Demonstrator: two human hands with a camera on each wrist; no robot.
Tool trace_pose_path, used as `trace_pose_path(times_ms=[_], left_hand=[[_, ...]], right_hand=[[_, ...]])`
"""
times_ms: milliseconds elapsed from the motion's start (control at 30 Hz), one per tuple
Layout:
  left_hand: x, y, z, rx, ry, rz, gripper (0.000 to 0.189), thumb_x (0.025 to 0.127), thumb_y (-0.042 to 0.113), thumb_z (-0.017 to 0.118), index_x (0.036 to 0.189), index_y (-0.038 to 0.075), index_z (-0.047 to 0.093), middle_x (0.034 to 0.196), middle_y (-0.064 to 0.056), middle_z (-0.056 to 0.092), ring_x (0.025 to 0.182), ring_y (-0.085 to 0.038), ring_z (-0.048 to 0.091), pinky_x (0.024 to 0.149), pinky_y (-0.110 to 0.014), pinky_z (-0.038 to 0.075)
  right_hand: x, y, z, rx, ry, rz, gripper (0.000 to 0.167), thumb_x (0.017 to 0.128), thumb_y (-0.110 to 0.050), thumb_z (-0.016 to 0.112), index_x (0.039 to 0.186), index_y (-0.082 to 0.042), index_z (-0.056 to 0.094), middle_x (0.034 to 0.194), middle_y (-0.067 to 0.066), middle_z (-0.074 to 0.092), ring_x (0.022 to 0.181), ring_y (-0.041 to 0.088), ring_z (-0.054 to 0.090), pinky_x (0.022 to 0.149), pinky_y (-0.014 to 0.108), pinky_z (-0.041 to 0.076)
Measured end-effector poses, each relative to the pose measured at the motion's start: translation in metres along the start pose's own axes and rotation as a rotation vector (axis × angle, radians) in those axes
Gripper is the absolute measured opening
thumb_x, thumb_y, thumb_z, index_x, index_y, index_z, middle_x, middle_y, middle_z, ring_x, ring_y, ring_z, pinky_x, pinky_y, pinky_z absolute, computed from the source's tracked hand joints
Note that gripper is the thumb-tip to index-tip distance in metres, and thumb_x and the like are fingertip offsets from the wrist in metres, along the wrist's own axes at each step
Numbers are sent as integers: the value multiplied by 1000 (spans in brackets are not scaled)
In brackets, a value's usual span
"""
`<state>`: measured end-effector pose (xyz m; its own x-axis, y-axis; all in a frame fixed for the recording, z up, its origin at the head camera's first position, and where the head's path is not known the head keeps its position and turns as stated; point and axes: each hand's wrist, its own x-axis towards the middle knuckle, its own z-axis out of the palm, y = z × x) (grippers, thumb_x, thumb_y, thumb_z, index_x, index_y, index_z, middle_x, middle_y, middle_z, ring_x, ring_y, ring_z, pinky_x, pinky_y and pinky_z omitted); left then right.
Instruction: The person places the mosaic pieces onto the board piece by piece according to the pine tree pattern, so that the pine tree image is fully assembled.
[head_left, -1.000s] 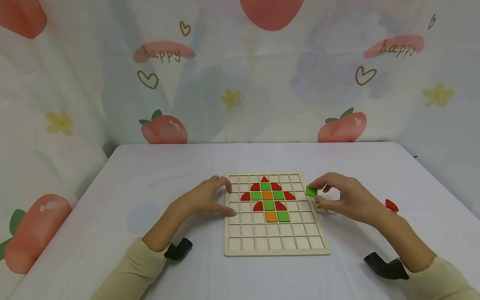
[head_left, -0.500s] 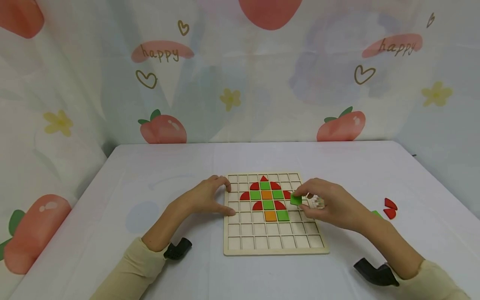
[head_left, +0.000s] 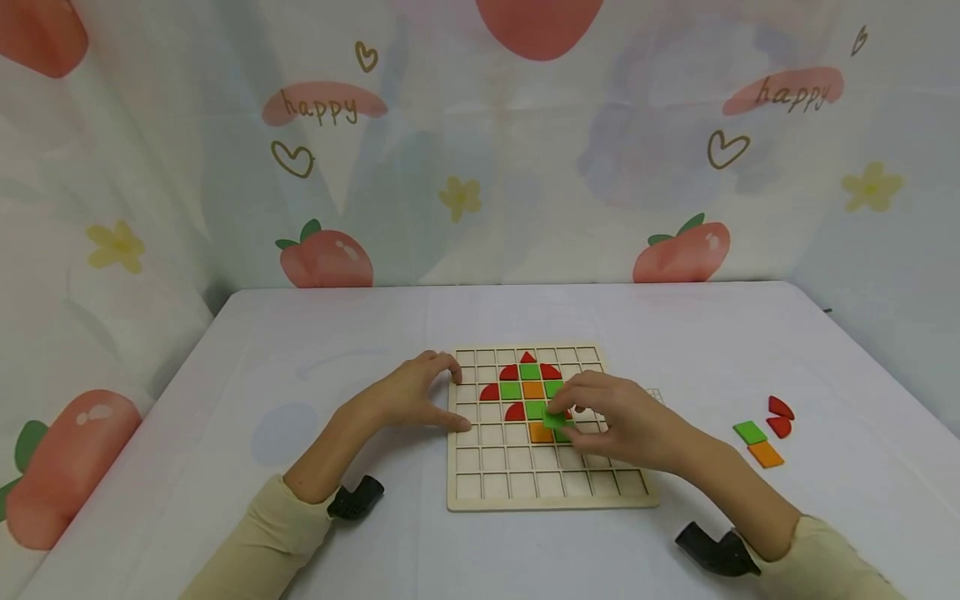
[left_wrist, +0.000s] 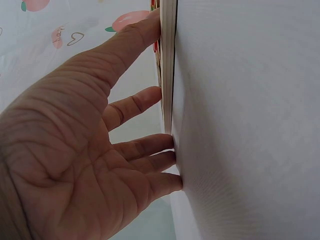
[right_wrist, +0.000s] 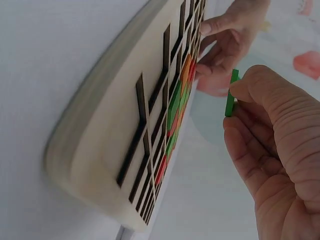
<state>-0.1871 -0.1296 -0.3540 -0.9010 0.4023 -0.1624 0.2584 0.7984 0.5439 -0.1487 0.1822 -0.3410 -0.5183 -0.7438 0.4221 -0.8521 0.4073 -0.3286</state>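
Note:
A wooden grid board (head_left: 555, 505) lies on the white table, with red, green and orange tiles set in its squares. My left hand (head_left: 405, 393) rests at the board's left edge, thumb and fingers spread. In the left wrist view its thumb and some fingertips touch the board's edge (left_wrist: 168, 75). Between thumb and fingers, my right hand (head_left: 633, 421) pinches a green square tile (head_left: 553, 420) over the tiled part of the grid. The right wrist view shows this green tile (right_wrist: 231, 94) edge-on, apart from the board. My right hand hides several squares behind it.
Right of the board lie a loose green tile (head_left: 750, 432), an orange tile (head_left: 766, 454) and two red rounded pieces (head_left: 781, 407). A small gridded item (head_left: 656, 395), partly hidden, shows beyond my right hand. A printed curtain (head_left: 510, 208) stands behind the table.
My right hand has carried the green tile left and toward me, from beside the board to over the grid. The loose tiles have come into view. My left hand stays put.

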Motion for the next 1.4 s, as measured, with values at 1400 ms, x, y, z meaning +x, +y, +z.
trace_pose_path(times_ms=[1400], left_hand=[[1,-1,0,17,-4,10,56,76,44,90,117,23,57,148,-11,49,134,-32,49,109,-53,44]], right_hand=[[27,-11,30,-34,-244,78,11,89,-5,79,99,-11,80,104,-3,69,98,12,65,86,26,56]])
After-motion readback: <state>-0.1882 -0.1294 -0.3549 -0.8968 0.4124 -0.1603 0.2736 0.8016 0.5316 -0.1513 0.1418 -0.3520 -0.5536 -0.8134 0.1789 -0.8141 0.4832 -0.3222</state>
